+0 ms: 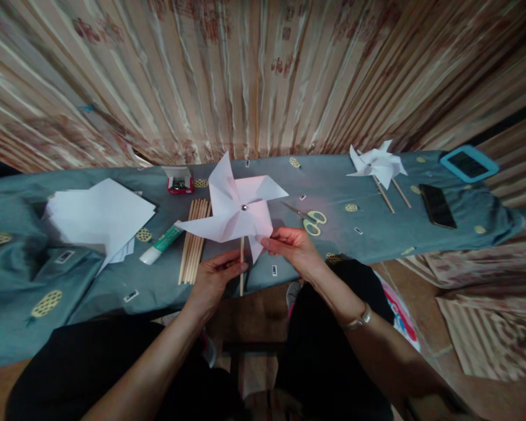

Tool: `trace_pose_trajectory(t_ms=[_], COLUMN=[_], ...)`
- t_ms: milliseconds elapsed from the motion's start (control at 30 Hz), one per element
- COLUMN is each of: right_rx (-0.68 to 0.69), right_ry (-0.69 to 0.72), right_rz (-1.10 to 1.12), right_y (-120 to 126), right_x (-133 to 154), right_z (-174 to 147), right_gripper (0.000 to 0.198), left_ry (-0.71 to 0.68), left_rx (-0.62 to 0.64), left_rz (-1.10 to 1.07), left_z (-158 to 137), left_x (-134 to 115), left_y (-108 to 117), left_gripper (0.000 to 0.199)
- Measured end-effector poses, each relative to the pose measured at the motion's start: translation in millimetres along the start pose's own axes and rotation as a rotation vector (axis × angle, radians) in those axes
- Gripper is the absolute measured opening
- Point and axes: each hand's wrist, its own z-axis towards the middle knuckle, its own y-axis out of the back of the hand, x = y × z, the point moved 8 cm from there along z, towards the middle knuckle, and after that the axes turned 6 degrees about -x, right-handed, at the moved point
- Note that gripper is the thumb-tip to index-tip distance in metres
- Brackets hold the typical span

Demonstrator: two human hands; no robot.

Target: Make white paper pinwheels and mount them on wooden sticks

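A white paper pinwheel (256, 217) with a shiny pin at its centre is held up in front of me on a thin wooden stick (242, 283). My left hand (219, 273) pinches that stick below the blades. My right hand (291, 248) has its thumb and fingers closed on the edge of a lower right blade. Behind the pinwheel, to the left, lies a bundle of wooden sticks (193, 251), with a green and white glue tube (161, 242) beside it. Scissors (312, 222) with pale green handles lie right of the pinwheel.
A cloth-covered table (377, 234) runs across the view before a curtain. White paper sheets (100, 213) are stacked at left, near a small red box (179, 182) of dark pins. Finished pinwheels (379, 164), a phone (437, 206) and a blue-framed device (469, 164) lie at right.
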Motion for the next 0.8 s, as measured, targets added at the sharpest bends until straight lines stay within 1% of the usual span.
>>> trace_pose_trajectory(t_ms=[167,333,467,633,800], right_rx=[0.049,0.064,0.069,0.075,0.097], right_ry=[-0.002,-0.049,-0.06,-0.059,-0.05], right_rz=[0.0,0.044,0.065,0.038,0.033], right_y=[-6.2,-10.2,-12.0,-14.6,-18.0], right_x=[-2.9,-7.3,-9.4,-10.7,-9.5], right_z=[-1.5,-2.8,-3.0,-3.2,-4.0], right_gripper=[0.032,0.036,0.037,0.038,0.037], left_ry=[-0.027,-0.043,-0.041,-0.08,-0.087], left_rx=[0.026,0.058,0.082,0.146,0.156], left_rz=[0.001,0.007,0.021,0.06,0.081], left_z=[-0.6,-1.5,-1.1,-4.0,-7.8], left_x=[-2.0,-3.0,-0.8,-3.6,-7.1], left_y=[-2.9,-5.3,-5.4,-10.0,-13.7], left_gripper=[0.045,0.045,0.047,0.039,0.039])
